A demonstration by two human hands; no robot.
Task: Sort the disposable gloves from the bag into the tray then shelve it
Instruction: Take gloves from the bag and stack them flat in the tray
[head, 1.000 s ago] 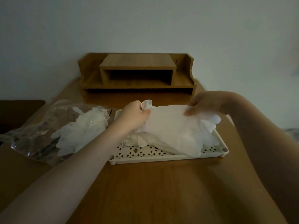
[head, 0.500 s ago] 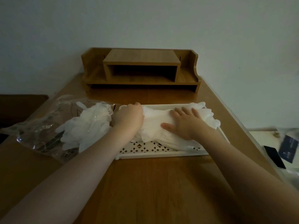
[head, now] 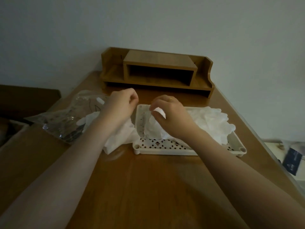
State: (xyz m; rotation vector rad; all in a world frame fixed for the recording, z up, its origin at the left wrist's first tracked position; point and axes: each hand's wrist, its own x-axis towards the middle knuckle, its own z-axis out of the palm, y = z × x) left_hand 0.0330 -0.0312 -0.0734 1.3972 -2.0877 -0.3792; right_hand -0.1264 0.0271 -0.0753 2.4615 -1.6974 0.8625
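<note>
A white perforated tray [head: 166, 147] sits on the wooden desk, with a pile of white disposable gloves [head: 209, 119] in it. My right hand [head: 170, 113] is over the tray's left part and pinches the cuff of one glove [head: 153, 126]. My left hand [head: 122, 104] hovers to the left of the tray with fingers curled; nothing shows in it. Beneath my left forearm lie more gloves [head: 118, 138], spilling from a clear plastic bag [head: 71, 116] on the desk's left side.
A wooden shelf unit [head: 156, 71] with an open middle compartment stands at the back of the desk [head: 148, 187] against the wall. Off the desk's right edge lie a dark card and other small items [head: 293, 159]. A dark surface sits at the left.
Both hands have lifted off the pressed pile. My right hand moved left and took a glove cuff. My left hand moved left off the tray. The view has swung left.
</note>
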